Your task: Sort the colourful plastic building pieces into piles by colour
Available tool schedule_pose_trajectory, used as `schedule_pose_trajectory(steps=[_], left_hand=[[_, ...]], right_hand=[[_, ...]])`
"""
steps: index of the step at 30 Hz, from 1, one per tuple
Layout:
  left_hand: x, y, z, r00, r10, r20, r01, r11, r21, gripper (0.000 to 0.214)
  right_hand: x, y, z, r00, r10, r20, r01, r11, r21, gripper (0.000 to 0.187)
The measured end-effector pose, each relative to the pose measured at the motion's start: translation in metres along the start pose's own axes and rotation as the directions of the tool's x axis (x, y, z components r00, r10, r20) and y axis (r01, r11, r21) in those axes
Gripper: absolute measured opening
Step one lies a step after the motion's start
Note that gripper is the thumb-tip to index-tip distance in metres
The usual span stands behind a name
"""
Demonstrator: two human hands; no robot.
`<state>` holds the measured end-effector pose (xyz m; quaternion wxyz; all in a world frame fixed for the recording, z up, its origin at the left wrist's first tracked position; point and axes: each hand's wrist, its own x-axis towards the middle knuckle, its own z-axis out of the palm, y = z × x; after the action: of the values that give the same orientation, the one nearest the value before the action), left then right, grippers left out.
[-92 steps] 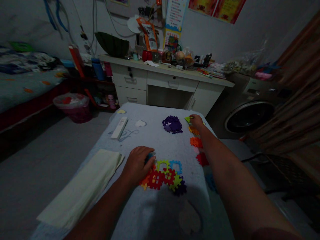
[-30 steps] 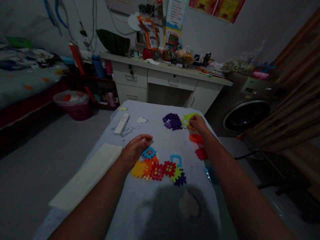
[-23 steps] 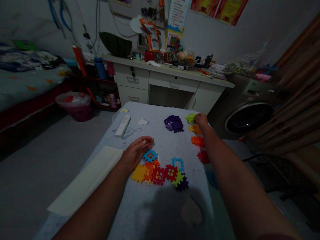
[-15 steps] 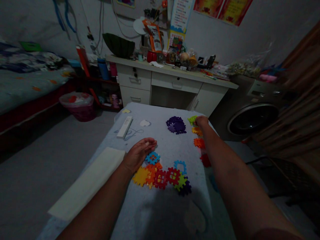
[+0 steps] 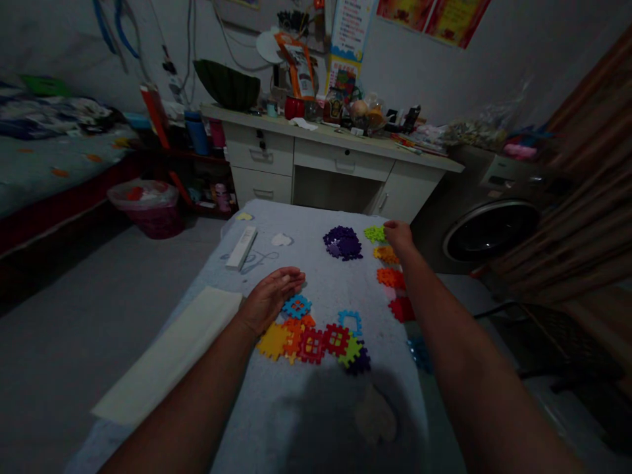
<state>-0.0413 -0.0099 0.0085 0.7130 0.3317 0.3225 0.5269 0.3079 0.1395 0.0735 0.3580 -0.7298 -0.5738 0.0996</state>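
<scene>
My left hand (image 5: pixel 270 297) rests on the cloth-covered table (image 5: pixel 306 408), palm half up, fingers stretched and empty, just left of a blue interlocking tile (image 5: pixel 296 306). Below it lies a joined row of yellow, orange, red, green and purple tiles (image 5: pixel 316 342), with a blue open-frame tile (image 5: pixel 349 320) above. My right hand (image 5: pixel 397 236) reaches to the far right corner, touching the green tile pile (image 5: pixel 374 233); its fingers are curled, and whether they pinch a tile is unclear. A purple pile (image 5: pixel 342 243) lies left of it. Orange (image 5: pixel 388 276) and red (image 5: pixel 401 308) piles run along my right forearm.
A folded pale cloth (image 5: pixel 170 352) lies at the table's left edge. A white flat box (image 5: pixel 241 247) and small white scrap (image 5: pixel 281 239) sit at the far left. A cluttered desk (image 5: pixel 336 141), pink bin (image 5: pixel 145 207), bed and washing machine (image 5: pixel 488 227) stand beyond.
My left hand lifted off the joined tiles and now lies open beside the blue tile, which sits apart from the row. My right hand stays at the green pile.
</scene>
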Motion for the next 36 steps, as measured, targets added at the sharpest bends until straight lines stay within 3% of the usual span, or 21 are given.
schedule_pose_trajectory(steps=[3,5,7,9,11,13,17,22,27,31,36], left_hand=[[0.001,0.0,-0.001,1.0,0.006,0.002,-0.006,1.0,0.017,0.034],[0.001,0.0,0.0,1.0,0.007,-0.001,-0.007,1.0,0.026,0.034],[0.0,0.001,0.001,1.0,0.003,-0.005,-0.003,1.0,0.023,0.032],[-0.001,0.002,0.002,1.0,0.001,-0.011,-0.001,1.0,0.014,0.031],[-0.001,0.003,0.003,1.0,0.003,-0.016,-0.003,1.0,0.004,0.03],[-0.002,0.003,0.003,1.0,0.007,-0.019,-0.007,1.0,0.002,0.03],[-0.001,0.003,0.002,1.0,0.018,-0.021,-0.017,1.0,0.014,0.029],[-0.003,0.003,0.001,1.0,0.024,-0.02,-0.023,0.999,0.027,0.029],[-0.004,0.003,0.0,1.0,0.024,-0.019,-0.023,1.0,0.016,0.028],[-0.003,0.003,-0.001,1.0,0.024,-0.019,-0.023,1.0,0.012,0.029],[-0.002,0.002,-0.001,0.999,0.031,-0.012,-0.03,0.999,0.044,0.029]], right_hand=[[-0.031,-0.015,-0.005,0.999,-0.031,0.034,0.028,0.995,0.093,0.024],[-0.062,-0.028,-0.009,0.972,-0.149,0.181,0.122,0.981,0.153,0.021],[-0.098,-0.04,-0.013,0.873,-0.276,0.403,0.226,0.96,0.167,0.017],[-0.133,-0.049,-0.019,0.742,-0.317,0.59,0.3,0.945,0.13,0.015],[-0.163,-0.052,-0.023,0.644,-0.31,0.699,0.371,0.926,0.069,0.019],[-0.184,-0.05,-0.025,0.595,-0.285,0.751,0.436,0.9,-0.004,0.025],[-0.201,-0.036,-0.022,0.626,-0.264,0.734,0.483,0.87,-0.099,0.03],[-0.203,-0.03,-0.014,0.666,-0.237,0.708,0.455,0.881,-0.133,0.018],[-0.201,-0.032,-0.016,0.712,-0.232,0.662,0.397,0.911,-0.108,0.018],[-0.191,-0.031,-0.035,0.776,-0.236,0.585,0.33,0.942,-0.058,0.018],[-0.18,-0.014,-0.084,0.807,-0.218,0.549,0.275,0.961,-0.022,0.014]])
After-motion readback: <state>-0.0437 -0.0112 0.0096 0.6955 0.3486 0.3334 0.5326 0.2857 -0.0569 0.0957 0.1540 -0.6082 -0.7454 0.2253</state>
